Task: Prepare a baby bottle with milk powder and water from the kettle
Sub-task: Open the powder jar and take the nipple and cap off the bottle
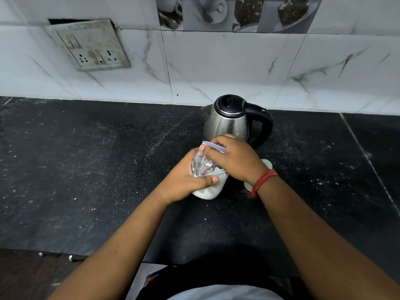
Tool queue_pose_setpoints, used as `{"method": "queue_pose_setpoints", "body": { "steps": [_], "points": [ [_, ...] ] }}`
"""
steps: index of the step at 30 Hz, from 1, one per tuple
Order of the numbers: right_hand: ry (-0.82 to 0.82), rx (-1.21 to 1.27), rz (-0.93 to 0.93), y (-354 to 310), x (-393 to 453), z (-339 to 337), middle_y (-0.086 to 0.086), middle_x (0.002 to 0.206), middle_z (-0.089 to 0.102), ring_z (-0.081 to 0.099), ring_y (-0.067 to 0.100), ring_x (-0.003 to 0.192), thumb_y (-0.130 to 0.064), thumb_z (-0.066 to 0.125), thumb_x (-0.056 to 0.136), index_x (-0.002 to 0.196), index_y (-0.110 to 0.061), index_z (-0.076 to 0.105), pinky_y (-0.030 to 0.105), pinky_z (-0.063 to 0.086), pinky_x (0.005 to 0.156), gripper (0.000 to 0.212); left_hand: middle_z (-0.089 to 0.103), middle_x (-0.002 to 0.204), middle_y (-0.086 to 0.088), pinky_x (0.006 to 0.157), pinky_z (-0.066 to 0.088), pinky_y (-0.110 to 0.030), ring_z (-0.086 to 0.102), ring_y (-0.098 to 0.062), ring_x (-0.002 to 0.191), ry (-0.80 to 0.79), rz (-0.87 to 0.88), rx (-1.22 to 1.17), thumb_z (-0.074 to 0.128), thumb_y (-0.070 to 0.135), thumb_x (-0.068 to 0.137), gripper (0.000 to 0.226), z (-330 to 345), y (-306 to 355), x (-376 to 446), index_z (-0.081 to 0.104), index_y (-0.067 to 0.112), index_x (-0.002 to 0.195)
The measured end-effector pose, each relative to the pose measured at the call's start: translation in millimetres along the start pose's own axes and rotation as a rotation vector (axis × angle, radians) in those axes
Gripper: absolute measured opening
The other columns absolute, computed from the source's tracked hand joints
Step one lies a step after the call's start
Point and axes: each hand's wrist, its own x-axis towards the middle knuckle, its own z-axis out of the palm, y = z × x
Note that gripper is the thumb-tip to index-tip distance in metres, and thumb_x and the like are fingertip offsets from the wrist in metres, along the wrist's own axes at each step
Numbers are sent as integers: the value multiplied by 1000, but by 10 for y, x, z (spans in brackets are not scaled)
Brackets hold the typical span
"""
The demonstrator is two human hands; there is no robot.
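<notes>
My left hand [184,177] wrapped the baby bottle [206,180], tilted on the counter [86,169], milky at its base. My right hand [234,158] gripped its cap [213,146] at one o'clock. The kettle [231,120] stood just beyond at twelve.

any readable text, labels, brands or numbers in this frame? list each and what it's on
None can be read.
Clear plastic baby bottle with milky liquid: no markings legible; both hands cover much of it.
Stainless steel kettle with black lid and handle: no brand visible.
Grimy wall switch-and-socket plate: no legible lettering.
Picture tiles of cups and food: images only.
</notes>
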Motion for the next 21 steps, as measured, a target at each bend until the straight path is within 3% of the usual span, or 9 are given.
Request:
{"method": "queue_pose_setpoints", "body": {
  "steps": [4,9,13,16,19,21],
  "points": [
    [14,28,-38,-7,-11,-9,-8,85,61,59,9,84,-80,41,73,83,-23,66,33,47,75,63,71,107,5,89,55,-28,66,-13,101,-92,10,-49,79,21,81,46,-5,77,1,64,35,123],
    [-117,317,-197,13,-31,-67,4,106,69,65,16,102,-57,56,86,104,-18,73,42,51,95,46,74,107,-1,86,56,-29,71,-16,99,-129,-129,-242,91,47,71,73,-10,101,-95,59,12,126],
    [-288,515,-225,-36,23,-222,6,128,66,63,17,121,-53,58,84,121,-26,67,36,49,106,47,75,114,-4,88,58,-31,73,-17,103,-227,-201,-459,90,45,75,82,28,93,-151,49,8,135],
    [-448,541,-213,13,69,-397,3,136,63,61,15,125,-38,62,92,138,-22,60,27,51,101,49,72,121,-4,93,56,-32,70,-18,110,-209,-198,-418,91,46,72,91,-9,186,-104,45,12,143],
    [-314,366,-192,52,94,-488,-2,138,58,56,11,127,-38,62,99,141,-26,57,29,47,107,43,65,126,-7,97,53,-33,64,-18,116,-88,-186,-199,92,45,65,99,-76,212,-42,43,11,144],
    [-188,179,-159,22,104,-465,-7,128,57,58,8,115,-62,56,89,131,-27,61,34,50,103,55,64,126,-4,94,54,-30,64,-14,116,-31,-178,-76,87,41,65,93,-96,167,-27,43,13,141]
  ]
}}
